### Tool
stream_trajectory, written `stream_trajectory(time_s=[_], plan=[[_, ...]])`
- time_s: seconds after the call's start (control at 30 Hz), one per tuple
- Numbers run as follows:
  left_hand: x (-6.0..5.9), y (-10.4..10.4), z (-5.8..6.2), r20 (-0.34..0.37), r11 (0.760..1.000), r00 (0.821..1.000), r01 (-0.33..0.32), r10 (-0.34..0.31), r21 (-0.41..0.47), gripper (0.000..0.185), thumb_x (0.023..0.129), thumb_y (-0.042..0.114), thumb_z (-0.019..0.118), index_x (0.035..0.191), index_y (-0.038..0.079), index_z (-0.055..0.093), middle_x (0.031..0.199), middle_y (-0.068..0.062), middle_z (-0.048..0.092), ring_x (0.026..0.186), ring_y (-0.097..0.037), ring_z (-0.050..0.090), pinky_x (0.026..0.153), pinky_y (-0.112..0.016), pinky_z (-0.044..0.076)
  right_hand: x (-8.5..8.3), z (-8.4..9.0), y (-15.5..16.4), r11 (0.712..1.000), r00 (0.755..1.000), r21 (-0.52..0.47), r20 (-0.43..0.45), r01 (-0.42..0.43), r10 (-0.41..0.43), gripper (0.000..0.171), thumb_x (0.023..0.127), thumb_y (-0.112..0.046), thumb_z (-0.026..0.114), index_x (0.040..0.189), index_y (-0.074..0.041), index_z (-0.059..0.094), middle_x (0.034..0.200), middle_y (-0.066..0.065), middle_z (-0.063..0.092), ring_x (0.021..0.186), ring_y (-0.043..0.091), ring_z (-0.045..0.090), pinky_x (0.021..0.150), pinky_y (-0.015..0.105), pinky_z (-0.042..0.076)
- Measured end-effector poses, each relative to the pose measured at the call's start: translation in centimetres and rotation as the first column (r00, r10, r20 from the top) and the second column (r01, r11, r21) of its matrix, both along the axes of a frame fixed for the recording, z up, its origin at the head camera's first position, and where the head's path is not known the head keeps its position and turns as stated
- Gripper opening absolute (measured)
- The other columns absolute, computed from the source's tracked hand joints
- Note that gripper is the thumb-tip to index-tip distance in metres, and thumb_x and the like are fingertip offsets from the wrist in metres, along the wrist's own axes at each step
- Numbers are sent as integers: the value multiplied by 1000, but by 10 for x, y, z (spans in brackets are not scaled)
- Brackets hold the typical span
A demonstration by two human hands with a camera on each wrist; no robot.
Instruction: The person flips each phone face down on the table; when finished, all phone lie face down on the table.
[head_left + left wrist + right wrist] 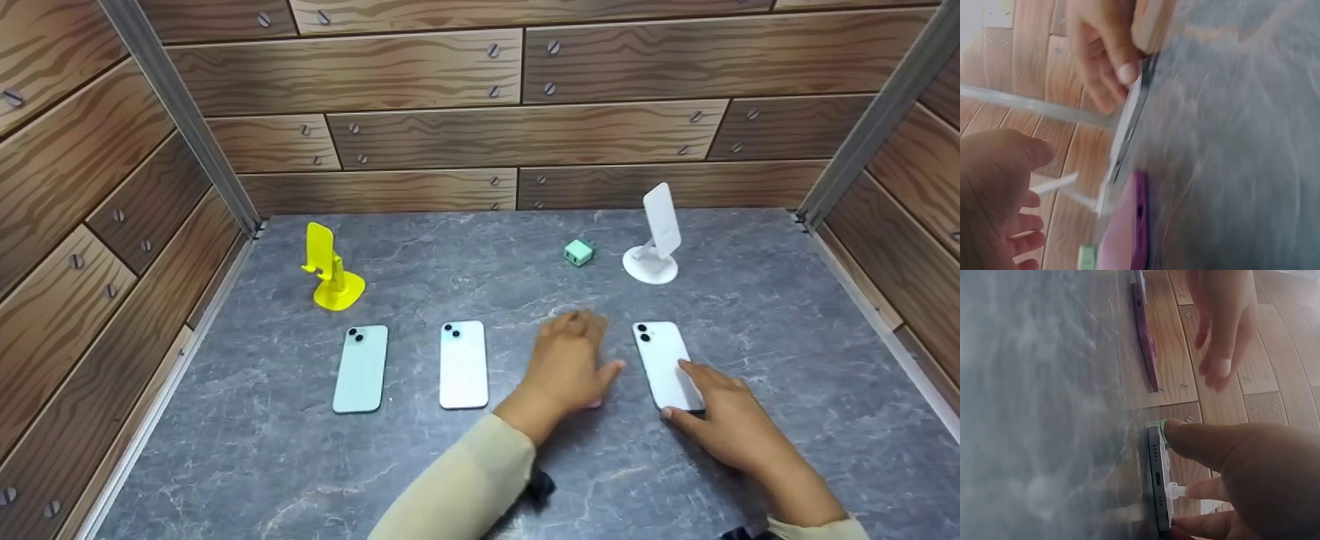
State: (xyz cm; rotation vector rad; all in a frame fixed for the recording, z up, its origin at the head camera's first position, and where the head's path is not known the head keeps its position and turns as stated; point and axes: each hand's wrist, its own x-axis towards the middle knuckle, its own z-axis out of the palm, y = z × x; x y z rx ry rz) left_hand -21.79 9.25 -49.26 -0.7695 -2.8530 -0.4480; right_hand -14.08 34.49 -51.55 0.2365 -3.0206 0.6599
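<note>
My right hand (731,420) holds the near end of a white smartphone (661,360), thumb at its lower left corner and fingers along its right side. The phone's back faces up, with two dark camera lenses at the far left corner. Over a pink smartphone (1120,233) hovers my left hand (566,364), fingers loosely extended and nothing in its grasp. In the head view that hand covers nearly all of the pink phone; the right wrist view shows its purple-pink edge (1144,337) with a gap between it and the left hand.
Left of my hands lie a pale blue-white phone (463,367) and a mint green phone (361,371). Farther back stand a yellow phone stand (334,274), a green charger plug (578,253) and a white phone stand (657,240). Wood-patterned walls (420,75) enclose the grey marbled table (300,480).
</note>
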Motion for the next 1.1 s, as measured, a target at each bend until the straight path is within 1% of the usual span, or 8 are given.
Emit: stream_trajectory(time_s=[0.07, 0.2, 0.4, 0.5, 0.63, 0.73, 0.87, 1.1], plan=[[-5, -14, 1, 20, 999, 999, -27, 27, 24, 73, 105, 59, 63, 164, 17, 51, 169, -10, 50, 158, -29, 45, 131, -54, 35, -1, 0, -1, 1000, 1000, 12, 6, -1, 1, 85, 97, -39, 83, 157, 9, 47, 151, 43, 53, 136, 67, 51, 112, 76, 42], [-19, -48, 7, 43, 995, 995, -95, 93, 36, 80, 105, 60, 63, 168, 15, 45, 172, -15, 45, 161, -35, 40, 134, -58, 27, -2, 1, -1, 999, 1000, 34, 24, 2, -3, 86, 97, -40, 82, 158, 8, 47, 152, 44, 52, 138, 66, 50, 113, 76, 42], [-34, -97, 17, 54, 978, 978, -204, 202, 39, 87, 103, 67, 61, 170, 15, 40, 177, -16, 35, 165, -40, 32, 136, -62, 17, -3, -1, 0, 999, 1000, 38, 11, -3, 3, 86, 95, -40, 83, 157, 8, 48, 149, 45, 53, 135, 66, 52, 112, 76, 43], [-39, -117, 21, 49, 967, 968, -249, 246, 52, 88, 102, 67, 61, 170, 16, 40, 177, -18, 34, 165, -41, 29, 136, -63, 15, -3, -2, 0, 999, 1000, 41, 9, -4, 3, 86, 95, -40, 84, 157, 8, 49, 149, 46, 53, 135, 66, 52, 111, 76, 43], [-44, -139, 23, 22, 954, 956, -295, 294, 54, 88, 102, 68, 62, 170, 16, 41, 176, -20, 35, 165, -42, 29, 135, -65, 17, -4, -3, 0, 999, 1000, 46, 5, -7, 7, 86, 95, -39, 84, 157, 9, 49, 149, 46, 53, 135, 66, 52, 112, 75, 43], [-46, -150, 25, 11, 941, 942, -335, 335, 45, 88, 101, 67, 64, 170, 16, 41, 176, -20, 35, 166, -41, 28, 135, -65, 18, -5, -3, 0, 999, 1000, 52, 1, -11, 11, 85, 95, -38, 85, 156, 9, 50, 148, 46, 54, 135, 65, 53, 112, 75, 43], [-48, -157, 27, 31, 926, 928, -372, 371, 56, 90, 101, 66, 67, 172, 18, 38, 178, -19, 31, 168, -41, 23, 135, -67, 14, -5, -2, 0, 998, 1000, 59, -11, -12, 13, 85, 94, -37, 85, 155, 10, 50, 147, 43, 56, 133, 63, 55, 110, 73, 45], [-48, -160, 28, 64, 918, 918, -394, 392, 33, 96, 98, 73, 64, 174, 24, 32, 181, -17, 23, 169, -44, 14, 131, -77, 9, -8, 4, -5, 996, 1000, 92, 7, 12, -13, 91, 95, -43, 83, 157, 12, 46, 150, 44, 53, 136, 65, 53, 113, 74, 42]])
